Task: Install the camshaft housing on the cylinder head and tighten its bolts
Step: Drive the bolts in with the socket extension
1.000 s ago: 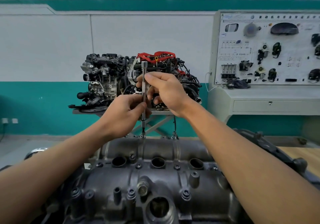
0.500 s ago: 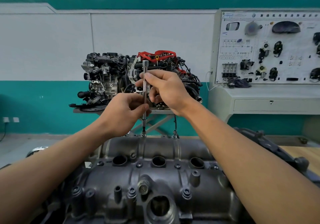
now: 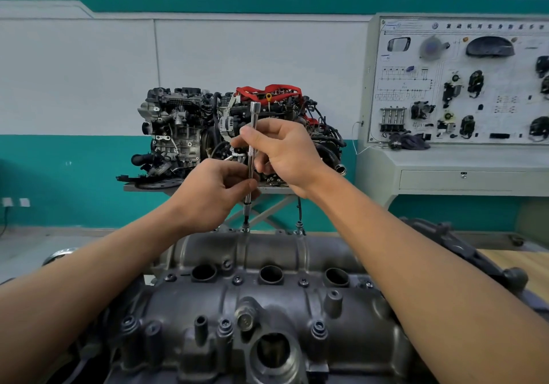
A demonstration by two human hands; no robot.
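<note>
Housing point(image 3: 184, 306) is lying heavy and rigid near me. I am pinching the thin, stiff, slick bar point(image 3: 252, 158) in both grips, left hand point(image 3: 208, 196) low, right hand point(image 3: 285, 152) on its knurled band, keeping it upright on a far-edge bolt point(image 3: 245, 229).

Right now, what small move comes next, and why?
Probably twirl the extension bar by finger to run the bolt down: left hand and right hand pinch the upright bar, its tip on that bolt at the far edge of the camshaft housing.

The camshaft housing point(image 3: 267, 303) is dull grey cast metal, slightly rough. The extension bar point(image 3: 252, 152) is bright polished steel. The desk point(image 3: 517, 268) is pale matt wood.
</note>
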